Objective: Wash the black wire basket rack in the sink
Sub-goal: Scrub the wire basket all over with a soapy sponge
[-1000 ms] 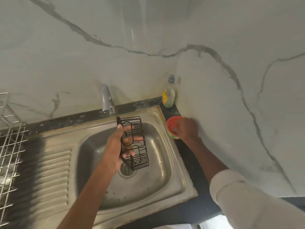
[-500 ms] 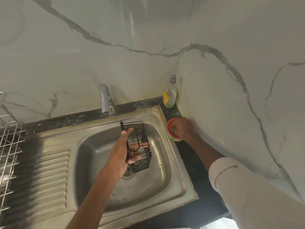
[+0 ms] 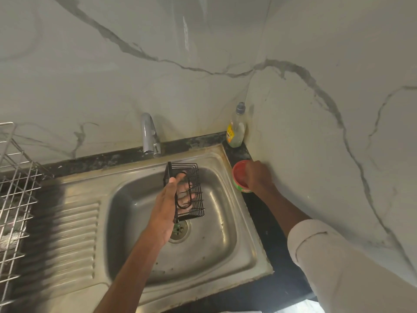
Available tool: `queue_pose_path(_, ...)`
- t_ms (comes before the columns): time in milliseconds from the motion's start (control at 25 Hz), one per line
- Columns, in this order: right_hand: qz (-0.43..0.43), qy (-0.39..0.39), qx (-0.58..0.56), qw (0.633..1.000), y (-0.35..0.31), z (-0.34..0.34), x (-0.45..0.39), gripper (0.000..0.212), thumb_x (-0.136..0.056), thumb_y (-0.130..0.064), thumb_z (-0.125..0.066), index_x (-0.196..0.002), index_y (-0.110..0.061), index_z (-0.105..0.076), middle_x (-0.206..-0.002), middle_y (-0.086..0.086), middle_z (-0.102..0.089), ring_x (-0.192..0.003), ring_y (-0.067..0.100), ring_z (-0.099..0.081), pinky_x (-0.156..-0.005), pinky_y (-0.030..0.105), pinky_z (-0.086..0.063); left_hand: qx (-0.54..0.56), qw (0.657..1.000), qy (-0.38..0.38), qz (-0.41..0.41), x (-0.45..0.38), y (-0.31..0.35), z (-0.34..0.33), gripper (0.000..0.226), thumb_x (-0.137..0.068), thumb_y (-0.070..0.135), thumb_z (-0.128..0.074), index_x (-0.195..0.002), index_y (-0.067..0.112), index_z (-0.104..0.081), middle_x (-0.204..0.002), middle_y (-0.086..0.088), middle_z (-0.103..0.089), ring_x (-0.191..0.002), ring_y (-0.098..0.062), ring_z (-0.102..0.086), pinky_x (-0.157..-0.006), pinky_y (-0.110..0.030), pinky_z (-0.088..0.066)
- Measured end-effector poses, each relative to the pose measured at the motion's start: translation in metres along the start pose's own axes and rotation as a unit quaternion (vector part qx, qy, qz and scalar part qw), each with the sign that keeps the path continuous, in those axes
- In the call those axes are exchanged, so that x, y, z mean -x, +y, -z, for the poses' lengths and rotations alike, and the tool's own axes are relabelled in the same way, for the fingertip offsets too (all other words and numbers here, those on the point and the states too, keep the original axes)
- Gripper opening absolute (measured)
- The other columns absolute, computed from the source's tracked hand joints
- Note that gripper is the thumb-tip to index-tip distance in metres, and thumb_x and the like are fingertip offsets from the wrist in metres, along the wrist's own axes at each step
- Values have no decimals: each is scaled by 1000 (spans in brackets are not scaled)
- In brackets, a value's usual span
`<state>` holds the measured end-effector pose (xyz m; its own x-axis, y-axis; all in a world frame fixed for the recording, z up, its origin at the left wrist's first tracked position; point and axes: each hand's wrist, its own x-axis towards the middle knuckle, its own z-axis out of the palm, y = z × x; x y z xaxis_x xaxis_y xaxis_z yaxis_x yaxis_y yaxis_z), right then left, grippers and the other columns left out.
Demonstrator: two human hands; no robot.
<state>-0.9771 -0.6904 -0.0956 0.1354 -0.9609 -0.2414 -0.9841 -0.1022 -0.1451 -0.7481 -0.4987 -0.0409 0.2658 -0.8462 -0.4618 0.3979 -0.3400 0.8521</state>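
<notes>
The black wire basket rack [image 3: 188, 192] is held in the air above the bowl of the steel sink [image 3: 203, 256], directly over the drain [image 3: 180, 231] and just in front of the tap [image 3: 149, 134]. It is tilted, with its open side turned toward the camera and its upper edge toward the tap. The rack is held by the left hand [image 3: 168, 206]: the thumb is laid along the near left edge, and the fingers are seen through the wires, curled round the frame from behind. The grip of this hand is therefore clamped on the rack. No contact between the rack and the sink is seen.

The right hand [image 3: 257, 175] is placed at a red tub [image 3: 240, 177], which stands on the dark table [image 3: 270, 233] between the right rim of the sink and the side wall. The fingers are pointed down into the tub at its right side. Whether anything is pinched in them cannot be told, as the fingertips are hidden, so the grip of this hand is left undetermined. A white sleeve [image 3: 327, 256] is rolled up above the right forearm.

A clear bottle with a yellow label [image 3: 235, 132] is stood upright in the corner behind the tub, apart from it. A ribbed draining board [image 3: 74, 233] is formed in the left part of the sink unit. A silver wire dish rack [image 3: 15, 181] is seen at the left edge of the view.
</notes>
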Motion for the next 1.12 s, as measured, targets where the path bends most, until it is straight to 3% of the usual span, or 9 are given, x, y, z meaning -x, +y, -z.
queue_pose_path(160, -70, 118, -207, 969, -17, 29, 28, 20, -86, -24, -79, -104, -15, -81, -102, 6, -78, -97, 25, -73, -84, 32, -57, 117, 993, -12, 29, 2, 9, 6, 46, -115, 41, -40, -147, 15, -60, -145, -7, -69, -132, -31, -67, -101, -55, -56)
queue_pose_path(240, -85, 129, -486, 860, -44, 47, 67, 13, -83, -19, -83, -96, -19, -83, -92, -1, -80, -89, 18, -76, -83, 33, -60, 143, 989, -8, 37, 6, 10, 8, 50, -116, 45, -34, -149, 15, -57, -148, -11, -66, -131, -31, -68, -100, -52, -55)
queue_pose_path(360, -40, -24, -722, 690, -101, 64, 133, 17, -87, -2, -79, -103, -8, -78, -94, 6, -80, -86, 22, -78, -75, 29, -63, 149, 987, -27, 51, 9, 7, 13, 83, -105, 76, -19, -153, 18, -55, -151, -14, -63, -136, -39, -62, -113, -62, -48)
queue_pose_path(440, 12, -44, -696, 717, -138, 63, 148, 18, -88, 0, -77, -103, -10, -79, -90, 9, -79, -80, 23, -78, -74, 32, -64, 161, 982, -73, 59, 14, 4, 14, 100, -90, 93, -14, -158, 30, -50, -152, -14, -62, -134, -42, -62, -119, -68, -38)
queue_pose_path(560, 92, 0, -558, 825, -168, 56, 153, 15, -87, -7, -76, -94, -19, -82, -86, -5, -79, -79, 7, -74, -81, 29, -61, 214, 968, -115, 68, 26, 2, 11, 104, -83, 99, -19, -155, 34, -55, -139, -14, -69, -115, -38, -67, -119, -64, -36)
queue_pose_path(680, 173, 57, -394, 901, -174, 48, 164, 21, -90, -8, -72, -80, -26, -78, -82, -14, -71, -78, -6, -63, -74, 11, -46, 256, 957, -126, 58, 31, 5, 12, 99, -84, 97, -20, -159, 38, -48, -154, -13, -60, -136, -40, -62, -115, -71, -41)
queue_pose_path(840, 173, 144, -343, 912, -175, 48, 159, 37, -87, 4, -69, -110, -23, -79, -106, -6, -75, -95, 8, -68, -84, 15, -50, 213, 966, -135, 52, 36, 15, 11, 99, -82, 99, -9, -157, 47, -46, -153, -8, -62, -131, -36, -66, -101, -63, -53)
queue_pose_path(1000, 249, 148, -287, 913, -165, 33, 165, 24, -86, 4, -73, -93, -16, -82, -85, 0, -73, -68, 8, -61, -64, 3, -41, 230, 963, -133, 50, 36, 12, 16, 92, -83, 99, -11, -157, 54, -44, -153, -12, -61, -130, -35, -67, -96, -63, -57)
queue_pose_path(1120, 196, 157, -308, 918, -163, 40, 157, 22, -91, 0, -70, -99, -15, -82, -88, -3, -71, -62, 4, -62, -63, 5, -48, 212, 963, -161, 48, 35, 5, 17, 95, -78, 102, -8, -156, 58, -42, -156, -8, -59, -141, -34, -55, -111, -74, -43)
